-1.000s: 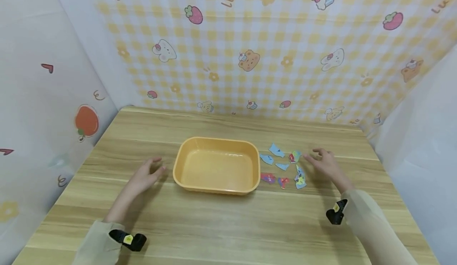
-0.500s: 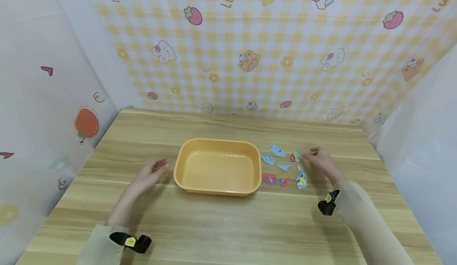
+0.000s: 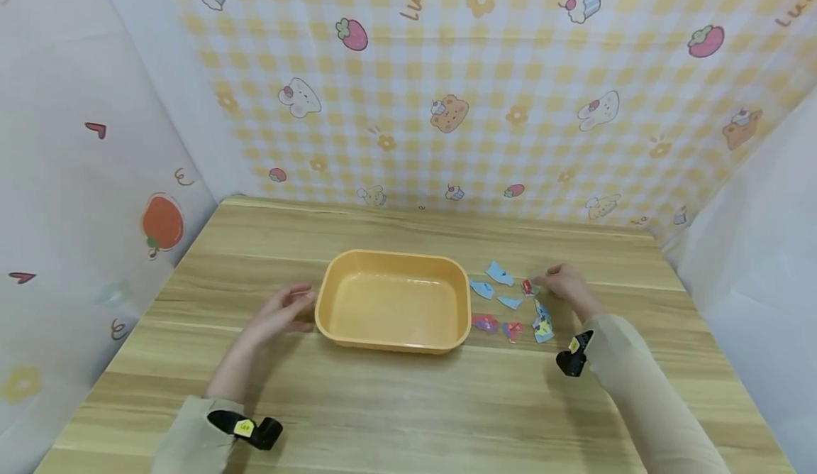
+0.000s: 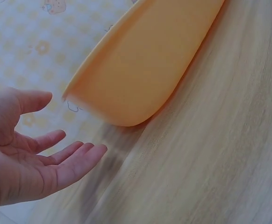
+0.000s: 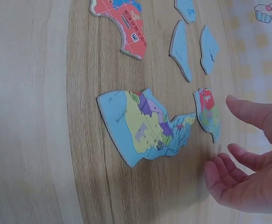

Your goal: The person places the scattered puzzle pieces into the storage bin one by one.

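Observation:
On the table lie several flat map puzzle pieces to the right of a yellow plastic tray. My right hand hovers at the red-and-green piece, thumb and loosely bent fingers apart beside it. Close by is a larger blue piece with yellow and purple land. A red piece and a small red-blue one lie nearer the tray, below the plain blue pieces. My left hand is at the tray's left end, fingers relaxed and spread, holding nothing.
A wood-grain table carries everything. Behind it hangs a yellow-checked cloth with cartoon prints, and white sheets stand at the sides. A black camera is strapped on each wrist.
My right hand has shifted slightly left and down to the red-and-green piece, overlapping it in the head view. My left hand has moved right, nearer the tray. The pieces lie as before.

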`<action>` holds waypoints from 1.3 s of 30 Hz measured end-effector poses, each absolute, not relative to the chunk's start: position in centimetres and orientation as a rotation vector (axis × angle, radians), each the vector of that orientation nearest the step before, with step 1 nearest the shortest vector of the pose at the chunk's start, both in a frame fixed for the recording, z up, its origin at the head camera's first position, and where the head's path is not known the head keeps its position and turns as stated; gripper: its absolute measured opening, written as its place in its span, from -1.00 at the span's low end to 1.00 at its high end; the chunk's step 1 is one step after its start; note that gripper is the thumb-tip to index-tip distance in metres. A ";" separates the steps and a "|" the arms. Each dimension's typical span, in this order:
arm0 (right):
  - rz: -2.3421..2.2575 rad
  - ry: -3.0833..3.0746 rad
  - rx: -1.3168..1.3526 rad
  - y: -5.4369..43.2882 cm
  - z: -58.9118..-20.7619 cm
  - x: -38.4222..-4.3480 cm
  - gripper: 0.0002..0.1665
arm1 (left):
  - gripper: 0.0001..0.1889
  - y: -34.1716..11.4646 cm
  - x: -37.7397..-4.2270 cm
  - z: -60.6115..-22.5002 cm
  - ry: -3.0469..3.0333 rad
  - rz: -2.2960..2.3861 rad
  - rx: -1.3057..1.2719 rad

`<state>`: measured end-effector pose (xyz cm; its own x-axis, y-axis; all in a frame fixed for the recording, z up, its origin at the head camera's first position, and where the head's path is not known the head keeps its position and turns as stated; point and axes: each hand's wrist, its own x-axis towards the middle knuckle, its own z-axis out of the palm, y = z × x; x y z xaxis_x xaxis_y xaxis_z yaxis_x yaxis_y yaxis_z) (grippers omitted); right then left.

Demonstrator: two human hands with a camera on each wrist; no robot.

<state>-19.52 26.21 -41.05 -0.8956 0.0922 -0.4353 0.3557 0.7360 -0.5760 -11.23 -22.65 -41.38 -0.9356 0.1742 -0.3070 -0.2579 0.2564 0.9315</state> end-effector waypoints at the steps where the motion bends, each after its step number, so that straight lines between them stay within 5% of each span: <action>1: -0.951 2.566 0.349 26.1 -41.1 -19.5 -0.20 | -0.39 -22.6 -11.3 -41.5 2.173 1.736 -0.081; 13: -0.889 2.634 0.295 25.1 -41.6 -19.2 -0.24 | -0.38 -22.5 -11.0 -42.0 2.072 1.821 -0.122; 33: -0.952 2.600 0.260 25.6 -42.3 -20.3 -0.71 | -0.43 -21.8 -10.8 -42.0 2.053 1.882 -0.157; 39: -1.002 2.632 0.276 25.0 -42.0 -20.2 -0.58 | -0.44 -21.7 -10.9 -42.0 2.057 1.898 -0.173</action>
